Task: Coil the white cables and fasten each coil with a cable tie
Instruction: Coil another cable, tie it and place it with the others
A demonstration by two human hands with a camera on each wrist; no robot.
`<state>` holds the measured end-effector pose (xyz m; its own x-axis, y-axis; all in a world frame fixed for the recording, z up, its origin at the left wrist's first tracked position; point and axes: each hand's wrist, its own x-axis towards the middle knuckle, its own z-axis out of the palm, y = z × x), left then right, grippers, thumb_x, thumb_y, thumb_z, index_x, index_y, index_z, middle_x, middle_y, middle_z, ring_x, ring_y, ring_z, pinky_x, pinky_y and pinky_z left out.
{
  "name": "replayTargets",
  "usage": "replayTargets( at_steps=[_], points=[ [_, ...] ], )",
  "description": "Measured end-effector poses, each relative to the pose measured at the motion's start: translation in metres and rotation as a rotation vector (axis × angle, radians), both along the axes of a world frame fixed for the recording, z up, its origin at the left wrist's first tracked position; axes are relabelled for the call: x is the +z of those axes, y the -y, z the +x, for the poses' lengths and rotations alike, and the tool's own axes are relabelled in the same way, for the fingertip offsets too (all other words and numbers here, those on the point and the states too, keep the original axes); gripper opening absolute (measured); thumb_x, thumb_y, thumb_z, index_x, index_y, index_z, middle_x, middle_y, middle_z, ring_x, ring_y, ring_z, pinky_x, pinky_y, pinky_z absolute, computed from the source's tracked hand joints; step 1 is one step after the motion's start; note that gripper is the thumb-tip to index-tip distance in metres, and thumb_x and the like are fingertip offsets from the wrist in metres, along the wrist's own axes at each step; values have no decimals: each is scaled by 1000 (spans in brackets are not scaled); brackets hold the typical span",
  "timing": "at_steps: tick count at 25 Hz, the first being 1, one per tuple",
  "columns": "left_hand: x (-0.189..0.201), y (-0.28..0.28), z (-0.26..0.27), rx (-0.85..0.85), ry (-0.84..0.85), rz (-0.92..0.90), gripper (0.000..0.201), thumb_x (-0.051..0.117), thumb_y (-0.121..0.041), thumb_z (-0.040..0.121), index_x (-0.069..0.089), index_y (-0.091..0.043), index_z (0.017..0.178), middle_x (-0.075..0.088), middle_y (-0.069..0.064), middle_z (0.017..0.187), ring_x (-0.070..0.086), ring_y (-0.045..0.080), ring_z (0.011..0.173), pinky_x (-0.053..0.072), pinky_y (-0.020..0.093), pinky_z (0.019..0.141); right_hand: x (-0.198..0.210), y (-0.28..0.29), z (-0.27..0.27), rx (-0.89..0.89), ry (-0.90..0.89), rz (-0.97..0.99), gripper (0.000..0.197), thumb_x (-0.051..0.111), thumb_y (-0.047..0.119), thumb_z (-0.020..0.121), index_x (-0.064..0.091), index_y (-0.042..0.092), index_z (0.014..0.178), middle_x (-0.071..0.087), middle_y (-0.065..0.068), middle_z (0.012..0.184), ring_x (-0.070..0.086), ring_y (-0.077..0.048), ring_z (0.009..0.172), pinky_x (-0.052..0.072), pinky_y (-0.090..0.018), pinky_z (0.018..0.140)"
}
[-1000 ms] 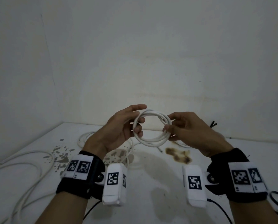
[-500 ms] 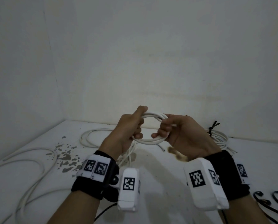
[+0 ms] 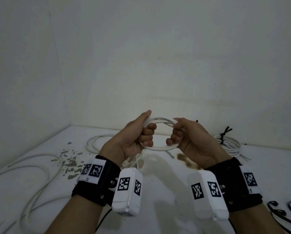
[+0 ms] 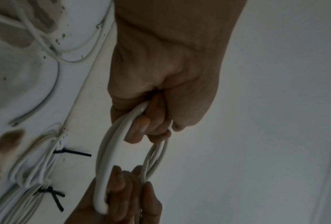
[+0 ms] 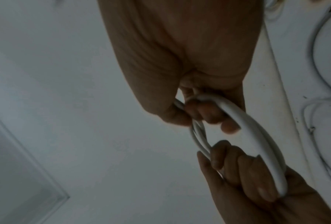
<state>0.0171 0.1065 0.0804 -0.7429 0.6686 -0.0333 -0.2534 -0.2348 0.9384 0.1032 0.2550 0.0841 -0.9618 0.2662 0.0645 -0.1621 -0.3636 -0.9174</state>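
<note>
Hands: left hand (image 3: pixel 138 137) and right hand (image 3: pixel 187 137) both curled round white cable coil (image 3: pixel 160 147), held above stained white counter (image 3: pixel 158 183). Tied coil (image 3: pixel 229 146) far right, loose cables (image 3: pixel 40 166) left, bare white walls.

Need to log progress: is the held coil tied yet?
Not tied: the coil, gripped by left hand and right hand, shows no tie.
</note>
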Motion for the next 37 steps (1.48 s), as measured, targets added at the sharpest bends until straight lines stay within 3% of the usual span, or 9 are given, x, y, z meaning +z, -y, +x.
replayTargets(
  at_steps=[4, 8, 12, 16, 20, 23, 29, 33, 37],
  points=[
    [-3, 0, -1, 135, -173, -84, 44, 45, -39, 102, 47, -13, 67, 22, -5, 51, 18, 11, 41, 28, 23, 41, -1, -7, 4, 39, -9, 112, 14, 47, -9, 93, 56, 2, 95, 45, -11, 63, 50, -22, 53, 61, -46, 73],
    [-10, 4, -6, 160, -451, -172, 49, 44, -50, 101, 56, -9, 78, 26, -6, 54, 30, 12, 44, 42, 27, 53, 1, -14, 7, 85, 45, 168, 19, 53, -10, 92, 59, 0, 107, 58, -17, 73, 63, -27, 65, 55, -51, 93],
    [-20, 5, -9, 198, -571, -177, 50, 41, -49, 100, 61, -6, 83, 31, -7, 53, 41, 12, 45, 47, 30, 59, 1, -18, 9, 100, 84, 132, 17, 55, -10, 91, 62, 1, 103, 62, -17, 76, 65, -28, 71, 60, -43, 81],
    [-26, 3, -12, 155, -549, -154, 50, 40, -46, 102, 64, -5, 87, 32, -5, 54, 41, 13, 47, 49, 30, 60, 0, -21, 11, 81, 97, 123, 18, 54, -12, 91, 62, 1, 101, 63, -17, 74, 65, -30, 72, 62, -37, 67],
    [-24, 7, -13, 0, -456, -173, 47, 32, -27, 106, 70, -1, 95, 44, 6, 57, 47, 22, 49, 52, 43, 72, -4, -25, 13, 39, 102, 246, 20, 54, -13, 92, 61, 3, 102, 66, -16, 73, 68, -32, 72, 60, -40, 71],
    [-23, -2, -5, -54, -343, -206, 44, 30, -20, 99, 66, 2, 90, 39, 6, 53, 36, 21, 45, 51, 46, 73, -9, -32, 17, 31, 152, 290, 22, 56, -11, 92, 61, 5, 104, 68, -16, 74, 71, -32, 75, 58, -40, 71],
    [-40, -42, 24, 124, -422, -270, 52, 50, -55, 96, 59, -9, 74, 31, -1, 51, 29, 14, 45, 42, 29, 48, -20, -45, 47, -21, 244, 440, 25, 61, -7, 89, 58, 6, 111, 73, -22, 88, 72, -36, 87, 55, -31, 58],
    [-55, -76, 48, 188, -408, -313, 57, 51, -63, 90, 56, -10, 70, 38, -10, 43, 33, 10, 39, 38, 25, 45, -18, -77, 86, -93, 322, 654, 14, 65, 12, 94, 61, 12, 107, 74, -12, 95, 68, -23, 85, 57, -42, 87],
    [-61, -111, 69, 156, -452, -353, 59, 53, -72, 83, 41, -16, 69, 35, -5, 57, 35, 10, 46, 40, 24, 47, -10, -125, 139, -184, 468, 878, 13, 60, 22, 97, 67, 11, 98, 73, -10, 96, 68, -21, 79, 58, -39, 79]
  ],
)
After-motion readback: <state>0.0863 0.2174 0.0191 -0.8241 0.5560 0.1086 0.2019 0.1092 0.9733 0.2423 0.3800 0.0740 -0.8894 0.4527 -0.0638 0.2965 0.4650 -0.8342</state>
